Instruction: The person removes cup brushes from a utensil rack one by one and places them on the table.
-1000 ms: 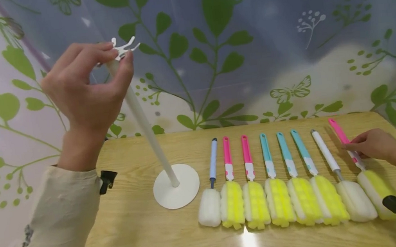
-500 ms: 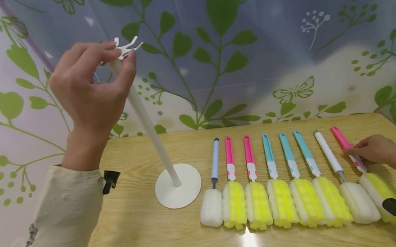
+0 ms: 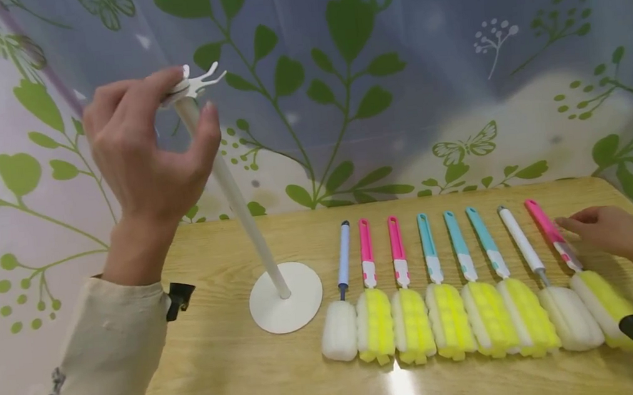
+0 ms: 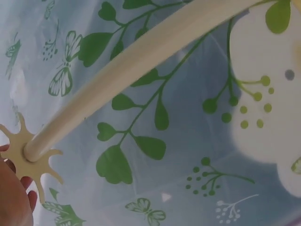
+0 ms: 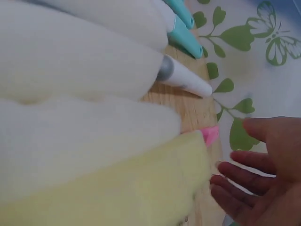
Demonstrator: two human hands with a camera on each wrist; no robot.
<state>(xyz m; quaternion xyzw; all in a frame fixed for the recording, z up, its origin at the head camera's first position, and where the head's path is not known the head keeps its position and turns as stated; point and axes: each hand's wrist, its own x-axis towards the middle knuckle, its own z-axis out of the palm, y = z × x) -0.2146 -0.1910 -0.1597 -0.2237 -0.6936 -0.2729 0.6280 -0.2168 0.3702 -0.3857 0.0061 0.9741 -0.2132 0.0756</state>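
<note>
A white stand, its pole (image 3: 241, 207) topped by a curved-hook head (image 3: 194, 86), rises from a round base (image 3: 287, 313). My left hand (image 3: 145, 143) touches the hook head with its fingertips, the thumb apart from it. In the left wrist view this hand (image 4: 14, 193) shows at the edge, fingers partly behind the hooks. At the far right lies a pink-handled sponge brush (image 3: 544, 221) with a white and yellow head. My right hand (image 3: 608, 231) is beside its handle, holding nothing. Spread fingers of the right hand (image 5: 268, 179) show in the right wrist view.
Several sponge brushes lie in a row, including a lavender-handled brush (image 3: 344, 258), a teal-handled brush (image 3: 428, 244) and a white-handled brush (image 3: 521, 242). The wooden table (image 3: 213, 369) meets a leaf-patterned curtain (image 3: 453, 85) at the back.
My right hand has let go of the pink-handled brush and drawn slightly away to its right. My left thumb has come off the hook head while fingers stay at it.
</note>
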